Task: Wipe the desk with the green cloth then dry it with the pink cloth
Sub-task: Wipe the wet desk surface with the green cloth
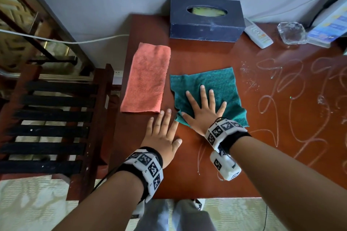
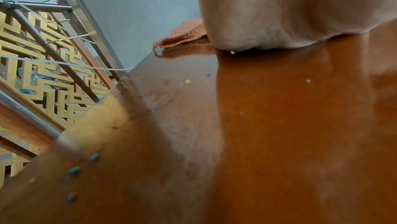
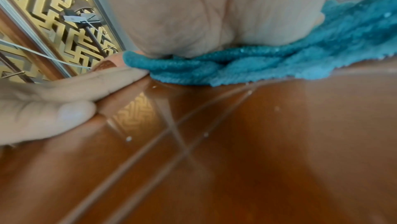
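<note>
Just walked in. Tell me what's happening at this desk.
A person is about to wipe the desk. Their right hand presses flat, fingers spread, on the green cloth, while the left hand rests flat on bare wood beside it. The pink cloth lies untouched to the left. Squiggly wet trails cover the desk's right side, not yet wiped.

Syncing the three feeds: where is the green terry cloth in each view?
Head: green terry cloth centre, flat under the spread right hand.
Left wrist: not in view; only the pink towel shows.
Right wrist: bunched at centre right beneath the palm.
Shared landmark: glossy reddish-brown wooden desk.
</note>
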A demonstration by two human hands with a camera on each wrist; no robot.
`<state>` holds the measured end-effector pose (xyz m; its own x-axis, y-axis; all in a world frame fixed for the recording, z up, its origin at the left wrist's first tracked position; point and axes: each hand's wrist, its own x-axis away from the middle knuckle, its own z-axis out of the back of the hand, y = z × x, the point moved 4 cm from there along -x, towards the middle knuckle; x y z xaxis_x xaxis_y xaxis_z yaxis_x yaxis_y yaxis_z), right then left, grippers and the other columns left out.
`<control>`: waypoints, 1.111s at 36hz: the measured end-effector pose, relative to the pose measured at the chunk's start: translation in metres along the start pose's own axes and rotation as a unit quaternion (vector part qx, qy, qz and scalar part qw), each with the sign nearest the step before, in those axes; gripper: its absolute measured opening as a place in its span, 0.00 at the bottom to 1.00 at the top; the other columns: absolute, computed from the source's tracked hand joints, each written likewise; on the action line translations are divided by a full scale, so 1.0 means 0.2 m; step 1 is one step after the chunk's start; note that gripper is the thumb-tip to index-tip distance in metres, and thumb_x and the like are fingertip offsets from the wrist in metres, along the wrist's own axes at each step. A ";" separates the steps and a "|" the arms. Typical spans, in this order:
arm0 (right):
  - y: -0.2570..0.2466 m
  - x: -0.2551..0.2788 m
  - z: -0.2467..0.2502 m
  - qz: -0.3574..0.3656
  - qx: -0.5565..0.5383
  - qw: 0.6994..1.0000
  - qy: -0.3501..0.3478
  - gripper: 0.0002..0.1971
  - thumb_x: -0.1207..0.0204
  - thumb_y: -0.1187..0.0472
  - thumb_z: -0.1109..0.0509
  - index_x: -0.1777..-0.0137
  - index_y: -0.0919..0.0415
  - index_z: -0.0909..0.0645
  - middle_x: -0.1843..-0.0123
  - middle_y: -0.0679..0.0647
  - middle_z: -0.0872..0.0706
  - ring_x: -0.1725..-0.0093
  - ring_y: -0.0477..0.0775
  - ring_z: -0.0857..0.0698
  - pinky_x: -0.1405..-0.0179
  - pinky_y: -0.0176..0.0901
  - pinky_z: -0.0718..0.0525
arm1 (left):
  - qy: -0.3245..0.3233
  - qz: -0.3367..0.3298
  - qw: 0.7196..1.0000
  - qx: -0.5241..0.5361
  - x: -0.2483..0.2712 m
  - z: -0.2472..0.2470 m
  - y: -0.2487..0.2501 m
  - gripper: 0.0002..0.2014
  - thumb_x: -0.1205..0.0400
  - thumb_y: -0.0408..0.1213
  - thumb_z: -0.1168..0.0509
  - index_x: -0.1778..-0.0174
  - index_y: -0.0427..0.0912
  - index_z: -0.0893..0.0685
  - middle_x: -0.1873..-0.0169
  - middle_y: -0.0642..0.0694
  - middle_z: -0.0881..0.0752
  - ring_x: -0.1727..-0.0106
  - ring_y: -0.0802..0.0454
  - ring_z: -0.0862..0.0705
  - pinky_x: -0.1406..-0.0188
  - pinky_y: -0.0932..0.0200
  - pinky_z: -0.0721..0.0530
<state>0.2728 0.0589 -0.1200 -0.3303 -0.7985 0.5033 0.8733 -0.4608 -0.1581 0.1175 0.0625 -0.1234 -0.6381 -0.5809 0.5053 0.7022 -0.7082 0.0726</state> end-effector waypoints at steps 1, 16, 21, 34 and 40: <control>0.00 0.01 -0.01 0.002 0.000 1.000 0.001 0.35 0.21 0.32 0.52 0.21 0.30 0.68 0.19 0.46 0.80 0.21 0.56 0.78 0.28 0.78 0.70 | -0.001 0.001 1.000 0.001 0.00 -0.01 0.00 0.31 0.15 0.56 0.68 0.19 0.46 0.67 0.30 0.42 0.82 0.22 0.43 0.77 0.25 0.41 0.74; 0.03 0.16 -0.03 0.031 -0.013 0.999 -0.036 0.37 0.20 0.33 0.47 0.20 0.30 0.67 0.20 0.45 0.80 0.20 0.55 0.77 0.27 0.78 0.69 | 0.026 0.009 1.000 0.011 0.06 0.06 0.01 0.33 0.14 0.57 0.60 0.20 0.49 0.70 0.20 0.44 0.71 0.19 0.46 0.69 0.19 0.42 0.60; 0.05 0.17 0.02 0.010 -0.047 0.999 -0.004 0.45 0.27 0.30 0.38 0.22 0.26 0.69 0.23 0.42 0.84 0.19 0.55 0.74 0.29 0.81 0.66 | 0.064 0.038 0.995 0.064 0.15 0.00 -0.04 0.35 0.26 0.58 0.76 0.24 0.48 0.71 0.19 0.43 0.67 0.17 0.45 0.63 0.20 0.44 0.58; 0.03 -0.07 0.09 0.012 -0.028 0.999 -0.033 0.39 0.30 0.23 0.46 0.24 0.20 0.63 0.20 0.39 0.79 0.21 0.58 0.77 0.32 0.85 0.69 | 0.058 0.057 0.995 0.053 0.14 -0.10 -0.05 0.35 0.29 0.58 0.81 0.28 0.48 0.79 0.27 0.44 0.79 0.24 0.48 0.77 0.29 0.45 0.74; 0.02 -0.09 0.11 0.020 -0.018 0.999 -0.026 0.38 0.29 0.23 0.47 0.23 0.21 0.64 0.20 0.39 0.79 0.21 0.59 0.78 0.32 0.84 0.69 | 0.028 0.065 0.996 0.058 0.13 -0.12 -0.06 0.36 0.33 0.58 0.84 0.29 0.48 0.81 0.28 0.45 0.81 0.23 0.48 0.77 0.31 0.46 0.78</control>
<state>0.2905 0.0796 -0.1120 -0.2756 -0.7952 0.5402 0.8713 -0.4440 -0.2091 0.0849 0.0465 -0.1312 -0.5543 -0.6881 0.4683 0.8095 -0.5765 0.1111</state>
